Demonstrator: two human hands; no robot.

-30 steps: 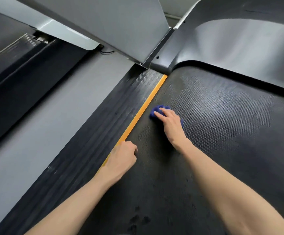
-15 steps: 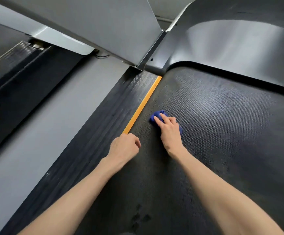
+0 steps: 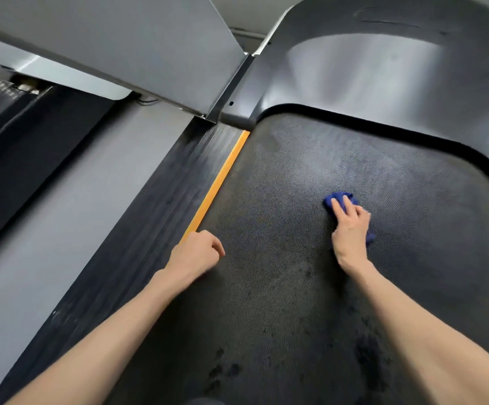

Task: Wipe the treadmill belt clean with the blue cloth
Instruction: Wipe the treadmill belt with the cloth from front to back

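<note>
Bare left grip point(image 3: 196, 254) curled into a loose fist, back of hand up, holding nothing; bare left forearm point(image 3: 106, 340) runs in from lower left. Bare right grip point(image 3: 350, 229) palm-down, fingers point(image 3: 339, 207) straight and close together, pressing flat; bare right forearm point(image 3: 413, 317) comes in from lower right. Both arms reach forward, right grip farther out, grips well apart.

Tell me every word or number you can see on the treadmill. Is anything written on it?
There is no text that can be read.
The treadmill belt, the orange strip beside it and the blue cloth show no writing.
The dark hood has faint marks near its top, too blurred to tell if they are letters.
</note>
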